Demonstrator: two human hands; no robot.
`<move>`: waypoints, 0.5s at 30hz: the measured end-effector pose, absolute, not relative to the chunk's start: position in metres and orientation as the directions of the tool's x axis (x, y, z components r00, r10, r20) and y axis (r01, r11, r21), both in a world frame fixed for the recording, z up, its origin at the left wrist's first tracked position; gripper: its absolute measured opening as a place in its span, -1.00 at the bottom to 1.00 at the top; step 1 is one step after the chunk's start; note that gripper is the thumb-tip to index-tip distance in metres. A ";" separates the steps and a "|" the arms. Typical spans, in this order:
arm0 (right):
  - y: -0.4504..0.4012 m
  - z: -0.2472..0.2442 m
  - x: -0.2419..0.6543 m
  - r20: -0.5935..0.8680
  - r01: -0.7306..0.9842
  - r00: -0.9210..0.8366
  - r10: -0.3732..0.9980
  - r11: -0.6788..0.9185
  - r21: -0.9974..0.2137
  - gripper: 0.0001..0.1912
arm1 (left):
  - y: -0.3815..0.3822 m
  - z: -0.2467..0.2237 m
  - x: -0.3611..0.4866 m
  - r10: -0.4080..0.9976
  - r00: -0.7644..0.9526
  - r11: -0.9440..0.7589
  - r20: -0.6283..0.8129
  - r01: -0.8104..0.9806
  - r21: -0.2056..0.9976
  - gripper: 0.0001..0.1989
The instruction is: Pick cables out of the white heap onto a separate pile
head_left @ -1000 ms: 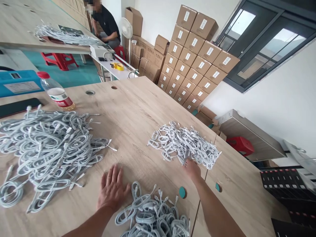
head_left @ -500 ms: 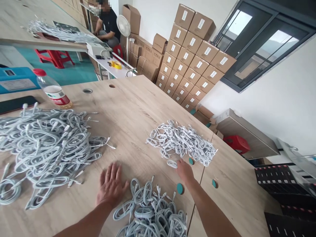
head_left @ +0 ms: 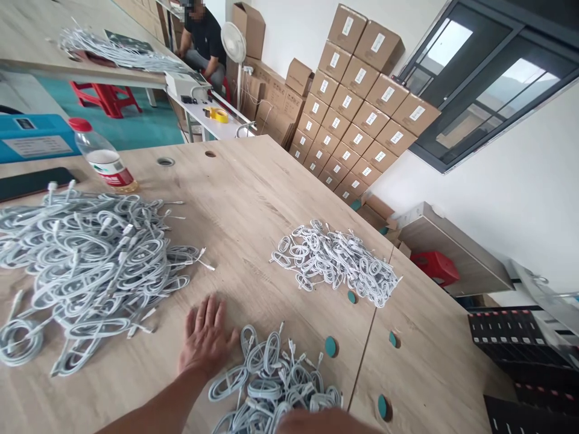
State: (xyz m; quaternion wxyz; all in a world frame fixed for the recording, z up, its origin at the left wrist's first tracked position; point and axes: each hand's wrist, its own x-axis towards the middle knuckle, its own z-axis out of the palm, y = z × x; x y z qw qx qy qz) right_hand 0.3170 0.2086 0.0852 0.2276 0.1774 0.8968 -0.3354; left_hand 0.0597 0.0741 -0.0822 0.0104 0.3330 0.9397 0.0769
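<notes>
My left hand (head_left: pixel 208 337) lies flat on the wooden table (head_left: pixel 244 211), fingers spread, between two heaps of coiled cables. At the bottom edge my right hand (head_left: pixel 312 421) is over the near cable heap (head_left: pixel 266 386); its fingers are blurred and mostly cut off, so any hold is hidden. To the left is a large heap of grey-white cables (head_left: pixel 99 259). A smaller heap of white coiled cables (head_left: pixel 339 259) rests farther off, right of the middle.
A bottle with a red cap (head_left: pixel 108 160), a dark phone (head_left: pixel 36 184) and a blue box (head_left: pixel 36 137) are at the back left. Green discs (head_left: pixel 332 346) dot the table. Stacked cartons (head_left: pixel 357 108) and a seated person (head_left: pixel 203 42) are beyond.
My right hand has moved back from the far heap to the near heap. The small coil that was beside it is no longer in view there. My left hand stays flat.
</notes>
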 end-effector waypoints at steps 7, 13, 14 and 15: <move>0.332 0.032 0.175 -0.253 0.697 -0.689 0.679 0.717 0.028 -0.30 | 0.068 -0.088 0.061 0.649 -0.758 0.744 0.067 0.651 0.149 -0.21; 0.366 -0.018 0.166 -0.102 0.680 -0.731 0.675 0.733 -0.022 -0.45 | 0.064 -0.087 0.066 0.662 -0.746 0.728 0.073 0.663 0.172 -0.25; 0.370 -0.018 0.170 -0.081 0.691 -0.722 0.687 0.716 -0.099 -0.49 | 0.064 -0.086 0.066 0.663 -0.745 0.727 0.070 0.664 0.176 -0.25; 0.374 -0.017 0.174 -0.059 0.701 -0.708 0.704 0.690 -0.177 -0.52 | 0.064 -0.086 0.067 0.663 -0.745 0.727 0.066 0.663 0.178 -0.25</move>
